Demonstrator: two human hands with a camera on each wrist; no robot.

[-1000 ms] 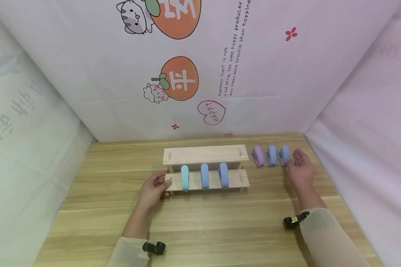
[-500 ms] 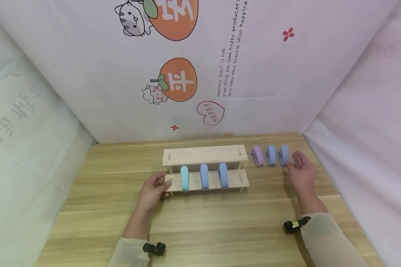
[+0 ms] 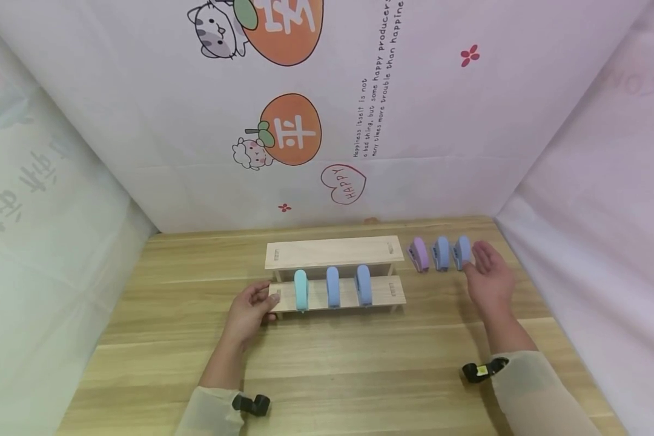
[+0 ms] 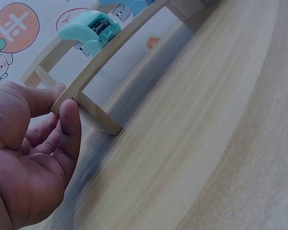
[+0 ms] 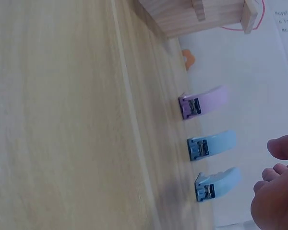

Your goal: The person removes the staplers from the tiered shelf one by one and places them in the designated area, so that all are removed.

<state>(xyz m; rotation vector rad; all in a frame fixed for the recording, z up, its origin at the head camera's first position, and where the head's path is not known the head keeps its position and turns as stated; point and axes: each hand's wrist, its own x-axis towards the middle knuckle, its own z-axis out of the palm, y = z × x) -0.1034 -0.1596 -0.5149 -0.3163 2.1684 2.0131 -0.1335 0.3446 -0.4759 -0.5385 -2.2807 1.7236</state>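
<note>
My left hand (image 3: pixel 249 315) pinches the left end of the lower board of a two-step wooden rack (image 3: pixel 318 295); in the left wrist view the thumb lies on top and fingers below. On that board stand a teal stapler (image 3: pixel 301 290) and two blue staplers, one in the middle (image 3: pixel 333 287) and one to its right (image 3: pixel 364 284). Right of the rack, a purple stapler (image 3: pixel 420 254) and two more blue staplers (image 3: pixel 441 254) stand in a row on the table. My right hand (image 3: pixel 492 283), fingers loosely bent, hovers beside the rightmost blue stapler (image 5: pixel 220 184), holding nothing.
The rack's upper board (image 3: pixel 332 253) bears no staplers. A wooden table (image 3: pixel 338 375) extends in front of the rack. Behind stands a printed white cloth (image 3: pixel 425 181), with more cloth hanging at both sides.
My right hand shifts slightly, its thumb now nearer the rightmost blue stapler and its fingers a little further back. The left hand, rack and staplers stay as they were.
</note>
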